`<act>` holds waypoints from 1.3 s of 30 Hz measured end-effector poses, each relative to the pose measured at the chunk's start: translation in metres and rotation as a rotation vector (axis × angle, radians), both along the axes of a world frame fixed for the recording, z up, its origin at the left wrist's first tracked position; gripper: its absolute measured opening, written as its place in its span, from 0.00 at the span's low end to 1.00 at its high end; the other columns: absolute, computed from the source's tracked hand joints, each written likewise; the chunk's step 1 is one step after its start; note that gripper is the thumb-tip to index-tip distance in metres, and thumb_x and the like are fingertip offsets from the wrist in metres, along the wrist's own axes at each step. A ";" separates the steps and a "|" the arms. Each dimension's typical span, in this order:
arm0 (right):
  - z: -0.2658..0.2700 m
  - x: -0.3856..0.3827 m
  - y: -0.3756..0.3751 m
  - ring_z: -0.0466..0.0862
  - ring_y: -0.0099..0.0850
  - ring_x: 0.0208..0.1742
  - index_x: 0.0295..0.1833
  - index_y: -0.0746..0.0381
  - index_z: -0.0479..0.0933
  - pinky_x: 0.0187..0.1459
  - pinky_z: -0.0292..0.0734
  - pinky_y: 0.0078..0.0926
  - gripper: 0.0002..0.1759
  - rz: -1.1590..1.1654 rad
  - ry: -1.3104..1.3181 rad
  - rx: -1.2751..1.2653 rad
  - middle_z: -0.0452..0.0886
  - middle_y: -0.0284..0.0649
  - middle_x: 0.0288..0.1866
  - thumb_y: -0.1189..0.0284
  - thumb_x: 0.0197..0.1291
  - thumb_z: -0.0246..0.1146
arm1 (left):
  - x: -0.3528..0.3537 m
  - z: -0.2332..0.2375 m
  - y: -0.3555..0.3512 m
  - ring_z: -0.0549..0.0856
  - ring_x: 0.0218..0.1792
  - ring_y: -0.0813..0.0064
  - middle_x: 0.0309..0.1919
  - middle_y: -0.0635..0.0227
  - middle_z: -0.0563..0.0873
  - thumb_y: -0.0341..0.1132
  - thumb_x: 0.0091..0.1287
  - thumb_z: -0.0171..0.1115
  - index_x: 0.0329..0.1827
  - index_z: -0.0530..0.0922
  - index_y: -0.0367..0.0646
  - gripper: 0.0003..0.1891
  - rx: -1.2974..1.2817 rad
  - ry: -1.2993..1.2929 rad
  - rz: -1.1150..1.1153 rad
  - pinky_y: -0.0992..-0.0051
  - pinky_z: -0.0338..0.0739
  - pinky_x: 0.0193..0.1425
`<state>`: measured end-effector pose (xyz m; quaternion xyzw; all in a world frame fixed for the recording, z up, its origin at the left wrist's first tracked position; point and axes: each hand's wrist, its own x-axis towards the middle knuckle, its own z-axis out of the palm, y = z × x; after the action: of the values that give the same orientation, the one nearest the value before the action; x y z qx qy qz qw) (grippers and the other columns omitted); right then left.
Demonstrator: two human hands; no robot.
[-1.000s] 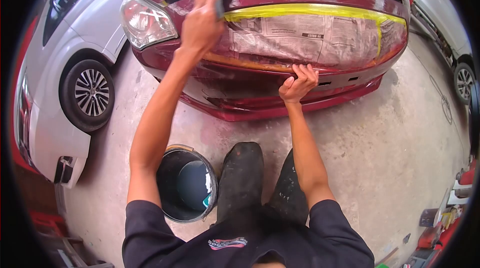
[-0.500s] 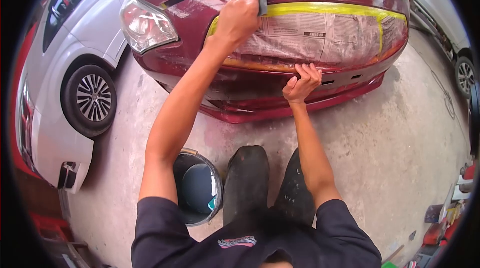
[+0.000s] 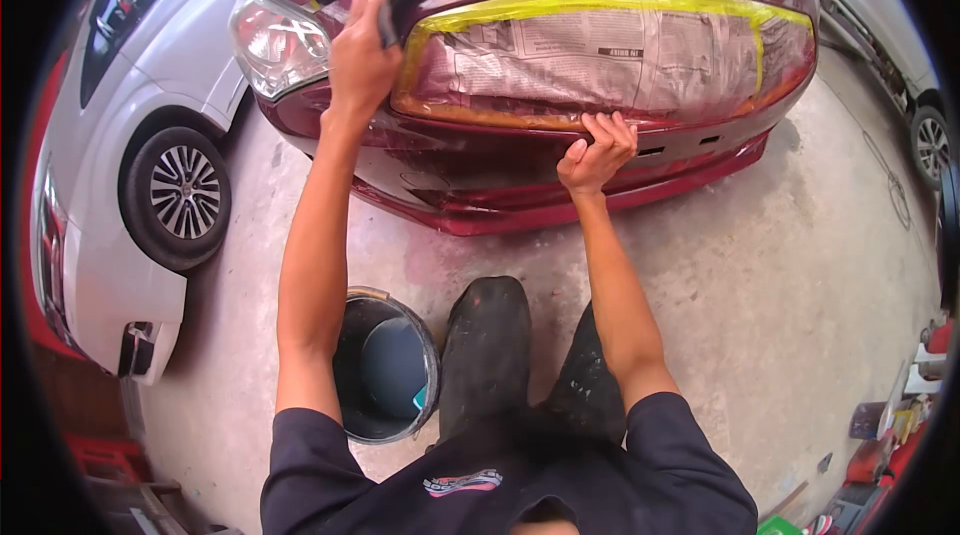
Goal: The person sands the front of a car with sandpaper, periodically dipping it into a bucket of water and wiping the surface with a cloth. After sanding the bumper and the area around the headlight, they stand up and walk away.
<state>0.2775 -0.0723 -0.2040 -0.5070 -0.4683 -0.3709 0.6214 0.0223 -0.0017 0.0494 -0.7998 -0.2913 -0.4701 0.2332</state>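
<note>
My left hand (image 3: pixel 364 60) holds a dark grey sheet (image 3: pixel 402 13) against the red bumper (image 3: pixel 480 170), beside the upper left corner of the masked opening. Newspaper (image 3: pixel 560 60) fills that opening, edged by yellow tape (image 3: pixel 600 1). The fingers of my right hand (image 3: pixel 600 152) are bent over the opening's lower edge, near the middle; nothing shows in them. A clear headlight (image 3: pixel 280 47) lies left of my left hand. The far side of the sheet is partly hidden by my fingers.
A black bucket (image 3: pixel 345 375) of cloudy water, with a teal item inside, stands by my left leg. A white vehicle (image 3: pixel 190 15) is on the left, another car (image 3: pixel 890 25) at the right. Tools and containers (image 3: pixel 900 435) lie at the lower right.
My left hand has moved left and slightly down across the bumper with the grey sheet, towards the headlight. My right hand remains at the lower edge of the opening.
</note>
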 end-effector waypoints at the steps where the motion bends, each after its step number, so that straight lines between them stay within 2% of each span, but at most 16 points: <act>1: 0.000 0.000 0.001 0.76 0.43 0.69 0.58 0.54 0.81 0.78 0.58 0.53 0.19 -0.003 0.006 0.005 0.77 0.37 0.58 0.61 0.68 0.54 | -0.004 0.000 0.002 0.84 0.67 0.48 0.72 0.52 0.80 0.24 0.60 0.66 0.69 0.78 0.45 0.30 0.069 0.001 0.033 0.54 0.84 0.70; 4: 0.001 0.000 -0.001 0.76 0.43 0.69 0.57 0.54 0.81 0.78 0.58 0.53 0.19 -0.001 -0.011 0.000 0.77 0.37 0.58 0.61 0.68 0.54 | 0.068 0.000 -0.010 0.87 0.59 0.43 0.69 0.52 0.82 0.26 0.61 0.64 0.72 0.76 0.47 0.31 -0.040 0.027 -0.083 0.52 0.85 0.62; 5: 0.002 0.001 0.000 0.76 0.43 0.69 0.57 0.54 0.81 0.78 0.58 0.53 0.19 -0.006 -0.020 0.000 0.77 0.37 0.58 0.61 0.68 0.54 | 0.100 0.002 -0.009 0.81 0.70 0.48 0.72 0.54 0.80 0.24 0.58 0.65 0.71 0.77 0.48 0.33 -0.059 0.102 -0.120 0.54 0.83 0.70; 7: 0.002 0.002 0.000 0.76 0.43 0.68 0.57 0.54 0.81 0.77 0.58 0.53 0.19 -0.014 -0.024 0.004 0.77 0.37 0.58 0.61 0.68 0.54 | 0.108 0.015 -0.009 0.71 0.78 0.45 0.76 0.44 0.75 0.23 0.63 0.61 0.75 0.73 0.33 0.32 -0.219 0.168 -0.142 0.55 0.67 0.83; 9: 0.002 0.001 -0.001 0.76 0.43 0.68 0.57 0.55 0.81 0.77 0.58 0.53 0.19 -0.010 -0.025 0.003 0.78 0.38 0.58 0.60 0.69 0.52 | 0.063 0.008 -0.011 0.84 0.66 0.47 0.71 0.51 0.81 0.25 0.60 0.63 0.75 0.74 0.46 0.34 -0.087 0.090 -0.072 0.54 0.85 0.67; 13: 0.002 0.000 0.001 0.76 0.43 0.68 0.57 0.55 0.82 0.77 0.58 0.53 0.19 -0.016 -0.003 0.017 0.78 0.38 0.58 0.60 0.69 0.53 | 0.009 -0.007 -0.003 0.83 0.69 0.53 0.72 0.54 0.81 0.27 0.58 0.68 0.74 0.76 0.47 0.35 0.017 -0.052 0.028 0.59 0.84 0.69; 16: 0.001 0.000 0.000 0.76 0.43 0.68 0.57 0.54 0.82 0.77 0.58 0.52 0.19 -0.011 -0.014 0.012 0.77 0.37 0.58 0.61 0.68 0.54 | 0.089 0.007 -0.008 0.83 0.68 0.50 0.74 0.54 0.79 0.27 0.57 0.68 0.75 0.75 0.47 0.37 -0.164 0.099 -0.040 0.58 0.84 0.68; 17: 0.003 0.001 0.000 0.76 0.42 0.69 0.57 0.54 0.82 0.77 0.58 0.52 0.19 -0.010 -0.023 0.012 0.77 0.37 0.58 0.61 0.68 0.54 | 0.120 0.008 -0.001 0.71 0.79 0.46 0.76 0.46 0.75 0.25 0.63 0.62 0.75 0.73 0.34 0.32 -0.060 0.194 -0.172 0.58 0.68 0.83; 19: 0.004 0.001 0.000 0.76 0.43 0.68 0.57 0.54 0.82 0.78 0.58 0.52 0.19 -0.010 -0.023 0.011 0.77 0.37 0.58 0.61 0.68 0.54 | 0.108 0.020 0.002 0.71 0.79 0.47 0.78 0.48 0.74 0.27 0.66 0.60 0.75 0.72 0.35 0.31 -0.120 0.274 -0.225 0.58 0.69 0.82; 21: 0.003 0.001 0.000 0.76 0.43 0.68 0.57 0.54 0.82 0.78 0.58 0.52 0.18 -0.002 -0.019 0.008 0.77 0.37 0.58 0.61 0.68 0.54 | 0.056 0.011 -0.001 0.82 0.70 0.50 0.74 0.54 0.79 0.24 0.58 0.67 0.74 0.75 0.46 0.35 -0.091 0.187 -0.171 0.57 0.83 0.70; 23: 0.001 0.001 0.000 0.76 0.43 0.68 0.57 0.54 0.82 0.78 0.58 0.52 0.18 0.002 -0.011 0.007 0.77 0.37 0.58 0.61 0.67 0.54 | -0.005 0.000 0.008 0.80 0.72 0.52 0.73 0.54 0.80 0.21 0.59 0.65 0.73 0.76 0.46 0.34 0.017 0.063 -0.116 0.56 0.83 0.71; 26: -0.001 -0.001 0.000 0.76 0.43 0.68 0.57 0.53 0.82 0.78 0.57 0.52 0.19 0.001 0.005 0.008 0.77 0.37 0.59 0.61 0.67 0.55 | 0.018 -0.007 0.000 0.79 0.74 0.54 0.72 0.53 0.81 0.19 0.60 0.63 0.73 0.77 0.46 0.33 -0.173 -0.107 -0.043 0.56 0.81 0.73; 29: 0.002 0.003 0.001 0.76 0.43 0.69 0.57 0.54 0.82 0.78 0.58 0.52 0.19 -0.003 -0.016 0.004 0.77 0.37 0.59 0.61 0.67 0.55 | 0.101 0.006 0.003 0.76 0.77 0.56 0.73 0.57 0.80 0.18 0.57 0.63 0.72 0.77 0.47 0.35 0.024 0.124 -0.195 0.59 0.76 0.78; 32: 0.002 0.001 0.001 0.76 0.43 0.69 0.57 0.54 0.82 0.78 0.58 0.53 0.19 -0.011 -0.013 0.009 0.77 0.37 0.59 0.61 0.67 0.55 | 0.065 0.021 0.008 0.75 0.78 0.55 0.73 0.55 0.80 0.19 0.57 0.63 0.72 0.77 0.44 0.34 -0.024 0.287 -0.292 0.61 0.75 0.80; 35: 0.002 -0.001 0.000 0.76 0.43 0.69 0.57 0.54 0.82 0.78 0.58 0.53 0.19 0.001 0.006 0.011 0.78 0.38 0.58 0.61 0.67 0.54 | -0.032 -0.002 0.023 0.77 0.76 0.53 0.73 0.55 0.80 0.19 0.61 0.63 0.71 0.77 0.41 0.31 0.010 0.102 -0.138 0.58 0.78 0.77; 39: 0.002 0.000 0.001 0.76 0.44 0.68 0.58 0.54 0.82 0.78 0.58 0.53 0.19 -0.008 0.003 0.009 0.78 0.38 0.58 0.61 0.67 0.54 | 0.014 -0.001 0.012 0.77 0.76 0.55 0.74 0.58 0.80 0.20 0.61 0.64 0.71 0.76 0.41 0.31 0.007 0.083 -0.130 0.57 0.78 0.76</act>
<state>0.2771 -0.0718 -0.2021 -0.5066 -0.4637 -0.3749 0.6227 0.0365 0.0100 0.0486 -0.8351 -0.2271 -0.4519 0.2166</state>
